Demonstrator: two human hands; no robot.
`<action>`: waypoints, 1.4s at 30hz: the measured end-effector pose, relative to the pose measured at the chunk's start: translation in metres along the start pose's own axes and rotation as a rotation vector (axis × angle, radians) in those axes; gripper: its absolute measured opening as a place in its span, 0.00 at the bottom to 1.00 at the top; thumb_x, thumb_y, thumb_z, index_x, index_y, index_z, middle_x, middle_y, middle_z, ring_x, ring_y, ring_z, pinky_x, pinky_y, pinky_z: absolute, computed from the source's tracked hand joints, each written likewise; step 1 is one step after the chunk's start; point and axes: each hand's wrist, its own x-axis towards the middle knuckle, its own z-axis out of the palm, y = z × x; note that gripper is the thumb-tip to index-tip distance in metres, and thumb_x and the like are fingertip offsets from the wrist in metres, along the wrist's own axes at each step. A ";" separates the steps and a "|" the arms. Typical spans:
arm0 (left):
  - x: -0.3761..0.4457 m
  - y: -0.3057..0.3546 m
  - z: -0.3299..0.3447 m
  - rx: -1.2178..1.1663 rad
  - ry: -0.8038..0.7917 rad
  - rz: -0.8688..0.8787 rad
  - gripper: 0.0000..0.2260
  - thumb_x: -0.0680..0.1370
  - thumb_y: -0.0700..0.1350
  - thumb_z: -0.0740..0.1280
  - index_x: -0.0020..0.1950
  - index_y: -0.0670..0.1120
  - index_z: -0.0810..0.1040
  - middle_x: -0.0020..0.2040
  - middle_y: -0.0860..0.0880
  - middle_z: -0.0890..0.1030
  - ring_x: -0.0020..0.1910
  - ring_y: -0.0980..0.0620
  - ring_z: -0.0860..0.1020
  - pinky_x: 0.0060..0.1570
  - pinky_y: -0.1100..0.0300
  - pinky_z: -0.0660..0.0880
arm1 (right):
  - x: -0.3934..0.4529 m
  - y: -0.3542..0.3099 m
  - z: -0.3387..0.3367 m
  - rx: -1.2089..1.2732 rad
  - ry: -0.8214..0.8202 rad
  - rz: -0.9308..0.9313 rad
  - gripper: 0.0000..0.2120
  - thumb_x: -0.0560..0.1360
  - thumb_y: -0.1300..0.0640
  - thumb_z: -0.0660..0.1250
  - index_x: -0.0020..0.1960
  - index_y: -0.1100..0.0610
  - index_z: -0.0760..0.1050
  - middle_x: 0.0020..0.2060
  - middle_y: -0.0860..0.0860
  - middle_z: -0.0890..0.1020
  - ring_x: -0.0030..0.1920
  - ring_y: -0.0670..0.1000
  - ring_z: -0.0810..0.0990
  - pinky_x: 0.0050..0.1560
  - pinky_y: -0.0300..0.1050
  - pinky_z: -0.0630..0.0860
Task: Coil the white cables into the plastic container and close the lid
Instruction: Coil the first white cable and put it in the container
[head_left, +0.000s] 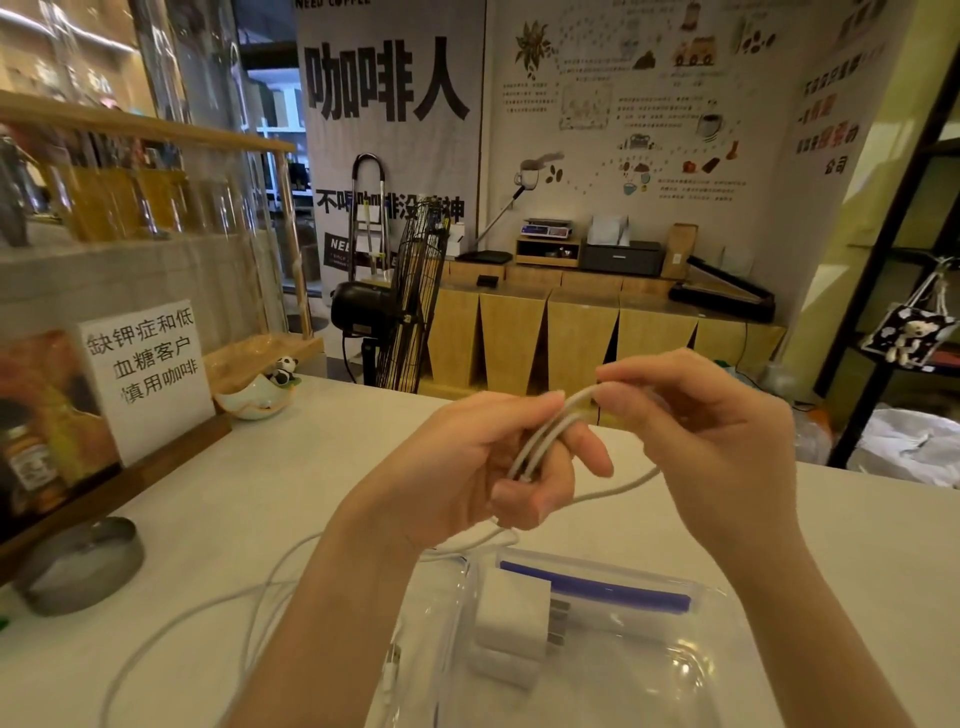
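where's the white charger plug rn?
Head view, bottom centre: the white charger plug lies inside the clear plastic container, just left of the blue strip, below both hands.

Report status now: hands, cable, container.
Left hand holds cable loops. Right hand pinches the strand. Container open, charger inside. Nothing blocking.

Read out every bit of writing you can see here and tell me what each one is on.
"咖啡人": large black characters on the grey banner.
"不喝咖啡没精神": lower on that banner, partly hidden by the ladder.
"缺钾症和低血糖客户慎用咖啡": white sign card on the table.
"公司": wall poster, rest blurred.
Illustrated wall chart, jar label: too small.
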 end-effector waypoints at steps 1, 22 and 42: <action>0.000 0.001 0.000 -0.053 -0.022 0.024 0.18 0.77 0.48 0.52 0.43 0.41 0.78 0.24 0.52 0.74 0.21 0.58 0.65 0.23 0.65 0.61 | 0.000 0.000 0.001 0.103 0.043 0.084 0.05 0.68 0.54 0.68 0.44 0.50 0.80 0.31 0.41 0.81 0.33 0.43 0.78 0.32 0.30 0.73; 0.002 0.008 -0.011 -0.162 0.510 0.449 0.12 0.76 0.44 0.54 0.45 0.40 0.74 0.25 0.51 0.74 0.23 0.58 0.67 0.24 0.67 0.67 | -0.033 -0.019 0.061 0.053 -0.530 0.395 0.10 0.78 0.54 0.54 0.55 0.49 0.72 0.30 0.45 0.76 0.33 0.44 0.73 0.41 0.44 0.73; -0.006 0.006 -0.002 0.413 0.070 0.001 0.21 0.77 0.55 0.53 0.31 0.49 0.77 0.19 0.54 0.71 0.19 0.58 0.65 0.22 0.66 0.62 | -0.003 -0.018 -0.004 0.045 -0.248 0.079 0.10 0.69 0.50 0.63 0.50 0.44 0.77 0.40 0.44 0.81 0.41 0.47 0.80 0.39 0.36 0.77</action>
